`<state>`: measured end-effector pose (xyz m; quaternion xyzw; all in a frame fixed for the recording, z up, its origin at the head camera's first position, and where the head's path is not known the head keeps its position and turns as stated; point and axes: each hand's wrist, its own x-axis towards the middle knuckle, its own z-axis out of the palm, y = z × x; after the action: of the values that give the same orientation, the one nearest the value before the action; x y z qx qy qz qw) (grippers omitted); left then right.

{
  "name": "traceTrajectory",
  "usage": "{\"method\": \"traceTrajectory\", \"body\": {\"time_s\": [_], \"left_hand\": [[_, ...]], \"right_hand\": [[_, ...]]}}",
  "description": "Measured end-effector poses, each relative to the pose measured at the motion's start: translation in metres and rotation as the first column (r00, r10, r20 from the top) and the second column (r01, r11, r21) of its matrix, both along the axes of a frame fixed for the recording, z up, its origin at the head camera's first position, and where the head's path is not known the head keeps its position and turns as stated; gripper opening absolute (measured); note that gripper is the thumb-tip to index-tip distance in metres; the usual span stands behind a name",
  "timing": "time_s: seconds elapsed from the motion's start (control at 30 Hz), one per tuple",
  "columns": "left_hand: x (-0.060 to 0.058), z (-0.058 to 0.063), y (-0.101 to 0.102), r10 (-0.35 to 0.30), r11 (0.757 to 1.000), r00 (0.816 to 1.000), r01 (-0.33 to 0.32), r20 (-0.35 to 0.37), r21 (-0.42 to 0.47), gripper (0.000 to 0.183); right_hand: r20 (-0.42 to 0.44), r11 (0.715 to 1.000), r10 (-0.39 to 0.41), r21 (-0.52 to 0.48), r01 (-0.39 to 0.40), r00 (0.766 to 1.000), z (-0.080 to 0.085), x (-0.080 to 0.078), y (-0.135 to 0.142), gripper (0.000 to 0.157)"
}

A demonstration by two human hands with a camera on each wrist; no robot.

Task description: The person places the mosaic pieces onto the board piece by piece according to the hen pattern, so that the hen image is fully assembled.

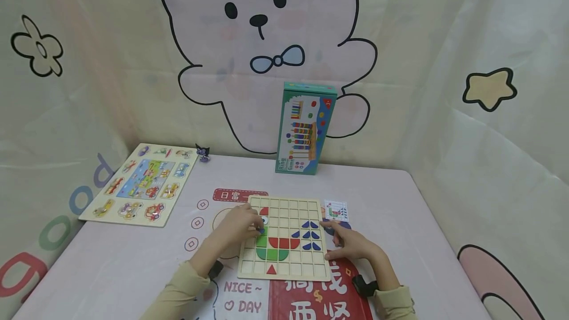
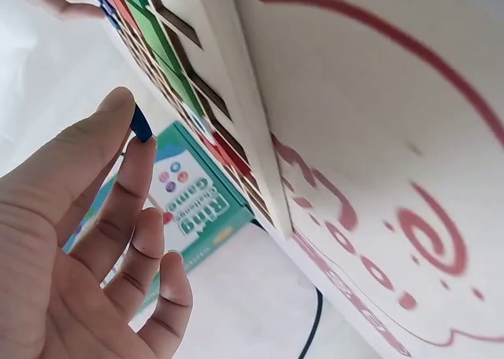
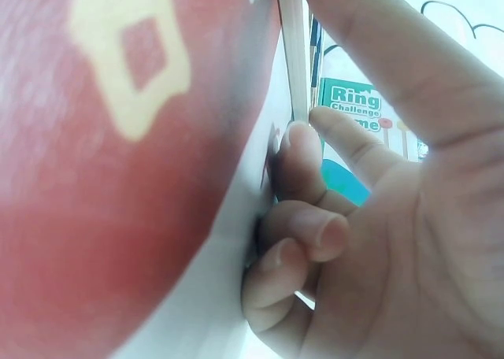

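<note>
A pale square-grid board (image 1: 293, 206) lies on the table, bearing red, green and blue flat pieces. My left hand (image 1: 242, 223) is over the board's left side. Its thumb and index finger pinch a small blue piece (image 2: 142, 124), held apart from the board in the left wrist view; the other fingers curl loosely. My right hand (image 1: 355, 246) rests at the board's right edge, thumb and index finger spread along it and touching it. In the right wrist view, its remaining fingers bend beside the board edge (image 3: 293, 52), close to the table.
A small pattern card (image 1: 336, 210) lies right of the board. Behind stands a green ring game box (image 1: 306, 130). At the back left are a picture puzzle board (image 1: 102, 199) and a small dark figurine (image 1: 202, 153). Printed curtains surround the table.
</note>
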<state>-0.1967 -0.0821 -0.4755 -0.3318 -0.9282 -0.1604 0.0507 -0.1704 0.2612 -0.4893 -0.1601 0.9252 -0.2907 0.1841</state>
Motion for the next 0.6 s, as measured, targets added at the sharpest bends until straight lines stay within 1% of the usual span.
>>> {"method": "traceTrajectory", "body": {"time_s": [0.17, 0.27, 0.4, 0.6], "left_hand": [[0.003, 0.001, 0.016, -0.053, 0.998, 0.998, 0.053, -0.025, -0.022, 0.011], [0.004, 0.003, 0.026, -0.083, 0.996, 0.996, 0.082, -0.017, -0.029, 0.01], [0.007, 0.003, 0.038, -0.103, 0.994, 0.995, 0.103, 0.002, -0.043, 0.011], [0.009, 0.0, 0.056, -0.155, 0.987, 0.988, 0.156, 0.02, -0.038, 0.01]], "right_hand": [[0.0, 1.0, 0.003, -0.003, -0.003, 1.0, 0.0, 0.0, 0.0, 0.084], [0.001, 1.0, 0.004, -0.006, -0.004, 1.0, 0.0, 0.0, 0.0, 0.085], [0.002, 1.0, 0.006, -0.003, -0.006, 1.0, 0.0, 0.0, 0.0, 0.085], [-0.001, 1.0, 0.012, -0.006, -0.012, 1.0, 0.0, 0.0, 0.0, 0.085]]}}
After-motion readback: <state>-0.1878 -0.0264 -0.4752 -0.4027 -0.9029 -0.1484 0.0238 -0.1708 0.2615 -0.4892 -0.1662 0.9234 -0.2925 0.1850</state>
